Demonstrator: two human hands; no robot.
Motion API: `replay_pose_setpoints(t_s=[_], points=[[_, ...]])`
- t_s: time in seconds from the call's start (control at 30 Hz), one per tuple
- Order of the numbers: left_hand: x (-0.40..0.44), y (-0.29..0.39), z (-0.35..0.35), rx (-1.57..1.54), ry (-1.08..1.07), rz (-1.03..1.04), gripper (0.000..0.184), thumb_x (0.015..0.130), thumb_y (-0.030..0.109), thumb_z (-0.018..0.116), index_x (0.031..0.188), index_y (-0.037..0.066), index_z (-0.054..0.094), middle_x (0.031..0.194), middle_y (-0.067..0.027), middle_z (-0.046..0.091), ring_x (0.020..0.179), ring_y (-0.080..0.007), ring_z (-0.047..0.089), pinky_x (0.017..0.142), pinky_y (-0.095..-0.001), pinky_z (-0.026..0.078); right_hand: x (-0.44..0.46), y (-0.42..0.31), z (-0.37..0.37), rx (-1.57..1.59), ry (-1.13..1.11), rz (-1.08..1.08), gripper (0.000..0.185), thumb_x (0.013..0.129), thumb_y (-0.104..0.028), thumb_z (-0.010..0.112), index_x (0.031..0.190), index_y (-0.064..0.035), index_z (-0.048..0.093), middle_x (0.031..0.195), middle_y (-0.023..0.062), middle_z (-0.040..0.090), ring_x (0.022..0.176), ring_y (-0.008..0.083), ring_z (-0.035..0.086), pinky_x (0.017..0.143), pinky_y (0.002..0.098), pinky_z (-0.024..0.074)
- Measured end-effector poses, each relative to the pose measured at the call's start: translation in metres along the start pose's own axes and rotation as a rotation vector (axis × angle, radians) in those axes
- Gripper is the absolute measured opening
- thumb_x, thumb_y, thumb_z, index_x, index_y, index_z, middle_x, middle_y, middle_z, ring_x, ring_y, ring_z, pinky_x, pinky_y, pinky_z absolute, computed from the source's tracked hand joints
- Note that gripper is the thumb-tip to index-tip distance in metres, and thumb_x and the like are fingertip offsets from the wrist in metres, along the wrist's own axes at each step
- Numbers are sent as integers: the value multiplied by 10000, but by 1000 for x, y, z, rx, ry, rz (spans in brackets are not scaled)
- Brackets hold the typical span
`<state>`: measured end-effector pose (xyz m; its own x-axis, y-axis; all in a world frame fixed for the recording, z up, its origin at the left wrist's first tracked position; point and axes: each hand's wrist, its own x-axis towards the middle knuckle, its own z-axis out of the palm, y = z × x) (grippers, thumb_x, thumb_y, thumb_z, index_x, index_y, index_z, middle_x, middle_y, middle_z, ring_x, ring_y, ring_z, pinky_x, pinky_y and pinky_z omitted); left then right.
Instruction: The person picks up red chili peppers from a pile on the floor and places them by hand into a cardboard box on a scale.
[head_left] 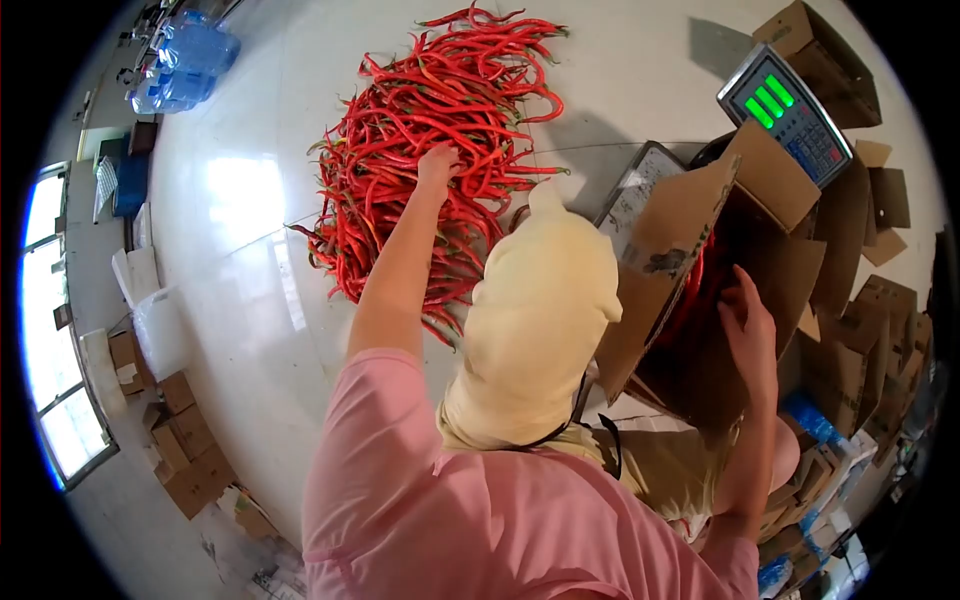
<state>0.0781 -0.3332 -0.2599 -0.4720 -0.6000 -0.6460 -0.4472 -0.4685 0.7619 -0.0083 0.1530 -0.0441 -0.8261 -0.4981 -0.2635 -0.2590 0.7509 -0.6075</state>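
A large heap of long red chili peppers (400, 130) with green stems lies on the pale tiled floor. My left hand (439, 166) rests on the middle of the heap, its fingers curled at the peppers; whether it grips one is too small to tell. To the right stands an open cardboard box (665, 235) with its flaps up and red peppers inside. My right hand (748, 318) reaches over the box opening, fingers apart and slightly bent, with nothing visible in it. Behind the box is a scale display (785, 112) with lit green digits.
Empty cardboard boxes (825, 60) stand at the upper right, and more (865, 340) at the right edge. Blue water bottles (195, 50) are at the upper left. Small cartons (190, 445) lie at the lower left, below a window (60, 330).
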Motion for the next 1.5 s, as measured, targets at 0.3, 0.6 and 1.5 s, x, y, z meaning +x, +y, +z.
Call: replay_pose_setpoints(t_s=[0.3,0.6,1.5], points=[[78,16,32,-287,345,-131,815,797,126,674,1422,78,153,1464,-138,143,1323,-304,209,1095,-368,198,17,-10,4,91,-51,98,519,815,43,541,1303,-80,412,956,94,599,742,191,542,691,283,454],[120,28,47,-460,425,-156,901,740,25,650,1436,93,81,1474,-118,139,1308,-327,249,1056,-472,246,31,-7,10,226,-37,248,468,840,62,499,1288,-50,426,967,63,595,755,124,507,697,252,436],[191,14,43,-347,578,-229,590,727,55,679,1210,6,343,1152,-128,459,812,-216,515,614,-344,463,45,14,20,268,19,271,398,852,103,461,1234,-7,475,1019,78,611,927,141,560,803,247,429]])
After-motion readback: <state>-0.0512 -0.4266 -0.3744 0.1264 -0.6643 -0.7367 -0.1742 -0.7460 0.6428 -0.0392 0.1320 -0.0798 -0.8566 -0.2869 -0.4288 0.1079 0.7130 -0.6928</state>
